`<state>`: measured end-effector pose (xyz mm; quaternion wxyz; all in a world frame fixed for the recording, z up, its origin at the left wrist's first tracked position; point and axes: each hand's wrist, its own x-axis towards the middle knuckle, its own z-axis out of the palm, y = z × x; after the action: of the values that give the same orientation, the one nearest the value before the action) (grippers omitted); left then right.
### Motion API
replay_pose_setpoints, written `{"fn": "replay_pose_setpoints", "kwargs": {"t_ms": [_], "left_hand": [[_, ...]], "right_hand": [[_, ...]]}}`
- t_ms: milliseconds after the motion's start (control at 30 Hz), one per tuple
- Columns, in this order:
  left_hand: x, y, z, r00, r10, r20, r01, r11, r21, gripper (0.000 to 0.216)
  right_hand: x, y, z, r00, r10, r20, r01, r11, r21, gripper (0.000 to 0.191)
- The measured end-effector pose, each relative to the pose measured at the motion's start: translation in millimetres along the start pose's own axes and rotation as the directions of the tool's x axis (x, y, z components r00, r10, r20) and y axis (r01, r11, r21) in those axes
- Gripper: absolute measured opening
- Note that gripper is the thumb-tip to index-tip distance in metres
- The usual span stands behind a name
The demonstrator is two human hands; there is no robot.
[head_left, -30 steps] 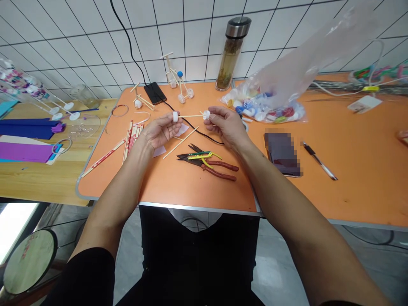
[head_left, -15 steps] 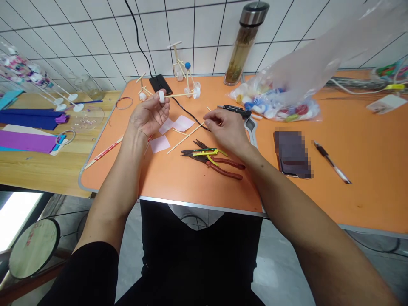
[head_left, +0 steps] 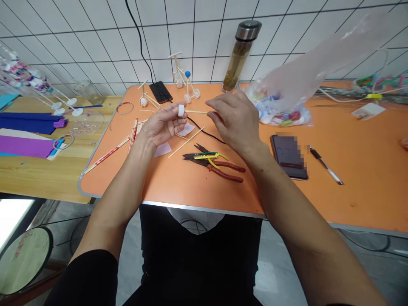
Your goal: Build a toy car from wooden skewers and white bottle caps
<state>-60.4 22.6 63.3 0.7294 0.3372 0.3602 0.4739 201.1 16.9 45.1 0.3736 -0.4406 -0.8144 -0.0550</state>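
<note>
My left hand point(head_left: 165, 123) pinches a white bottle cap point(head_left: 181, 111) between thumb and fingers. From the cap a thin wooden stick point(head_left: 196, 112) points right. My right hand point(head_left: 237, 121) hovers at the stick's far end, thumb and index finger apart around it; whether they touch it I cannot tell. Below the hands lie red-handled pliers point(head_left: 225, 167) with a small yellow-and-green tool point(head_left: 208, 156) across them. A loose wooden stick point(head_left: 186, 142) and a pink paper square point(head_left: 163, 149) lie beside these.
Small stick-and-cap models point(head_left: 188, 91) stand at the back near a black phone point(head_left: 161, 92). A tea bottle point(head_left: 240, 57) leans by the wall, beside a plastic bag of caps point(head_left: 283, 110). On the right are another phone point(head_left: 288, 157) and a pen point(head_left: 327, 165).
Both hands have come closer together. My right hand has risen from the loose stick on the table to the end of the stick in the cap; my left hand has shifted right.
</note>
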Motion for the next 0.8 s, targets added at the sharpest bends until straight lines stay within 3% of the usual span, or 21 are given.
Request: {"fn": "replay_pose_setpoints", "kwargs": {"t_ms": [200,400,800], "left_hand": [[-4.2,-11.0,11.1,0.996,-0.049,0.073,0.050,0.999,-0.001,0.014],[-6.3,-15.2,13.3,0.994,-0.108,-0.007,0.107,0.992,-0.060,0.030],[-19.6,1.4,25.1,0.994,-0.086,-0.069,0.083,0.995,-0.047,0.024]], "right_hand": [[-9.1,-1.8,16.1,0.998,-0.065,0.024,0.065,0.998,-0.009,0.028],[-12.8,-2.8,15.8,0.997,-0.058,0.046,0.054,0.995,0.079,0.034],[-8.0,-11.0,14.6,0.996,-0.008,0.090,-0.005,0.991,0.135,0.047]]}}
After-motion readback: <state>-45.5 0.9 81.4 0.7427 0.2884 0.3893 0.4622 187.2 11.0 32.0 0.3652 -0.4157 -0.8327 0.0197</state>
